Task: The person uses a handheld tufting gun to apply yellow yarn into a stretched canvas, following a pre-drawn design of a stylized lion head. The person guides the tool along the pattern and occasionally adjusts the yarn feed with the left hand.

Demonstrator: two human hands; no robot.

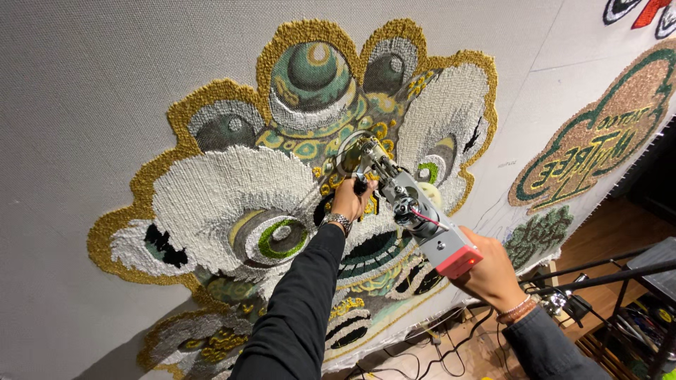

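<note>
The tufting gun (412,211) is gripped by the left hand (350,200) at the front handle and the right hand (493,274) at the rear, tip pressed on the cloth (84,105); tilting could tear it or smear finished pile (218,190).

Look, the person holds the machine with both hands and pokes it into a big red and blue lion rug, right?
Not quite. The head view shows both hands, left hand and right hand, on the machine, but the lion rug is mostly white, gold and green, not red and blue.
</note>
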